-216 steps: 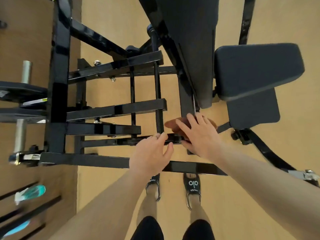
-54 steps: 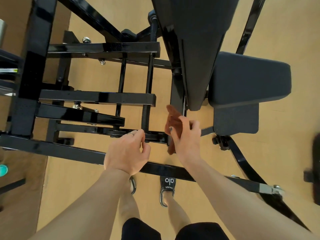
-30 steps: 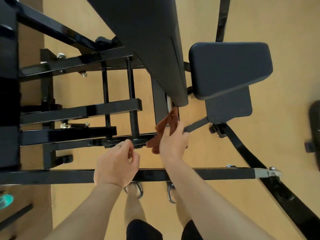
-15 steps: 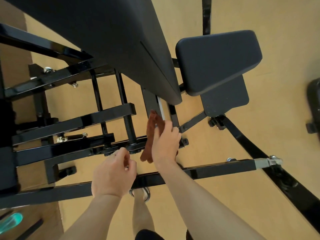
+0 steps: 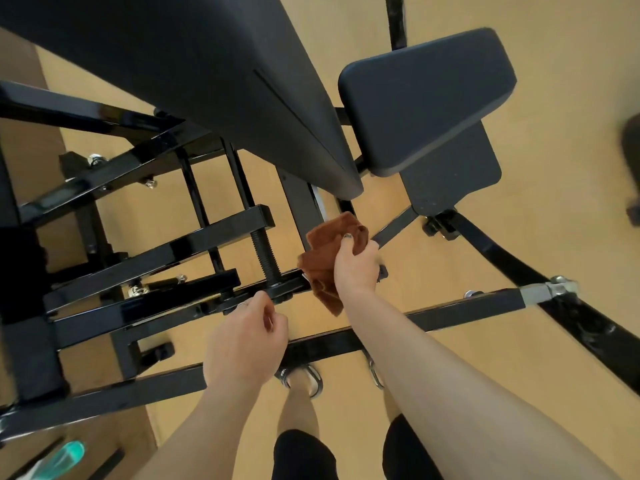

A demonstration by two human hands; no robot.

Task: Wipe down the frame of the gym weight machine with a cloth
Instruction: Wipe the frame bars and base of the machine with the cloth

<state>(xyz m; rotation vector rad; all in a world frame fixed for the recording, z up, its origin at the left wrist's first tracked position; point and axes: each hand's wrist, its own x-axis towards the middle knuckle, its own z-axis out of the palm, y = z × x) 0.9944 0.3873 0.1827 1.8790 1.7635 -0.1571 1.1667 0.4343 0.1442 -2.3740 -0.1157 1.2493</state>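
Observation:
The black steel frame of the weight machine fills the left and centre, with a long dark back pad and a seat pad above it. My right hand grips a crumpled brown cloth against the frame's upright post just below the back pad. My left hand hovers below the low cross bar near a threaded rod, fingers loosely curled, holding nothing.
A teal spray bottle lies on the floor at the lower left. A low black bar crosses in front of my feet. A dark object sits at the far right edge. Tan floor lies to the right.
My right hand has bunched the cloth and slid it slightly right on the post. My left hand has come off the cross bar. The view has tilted.

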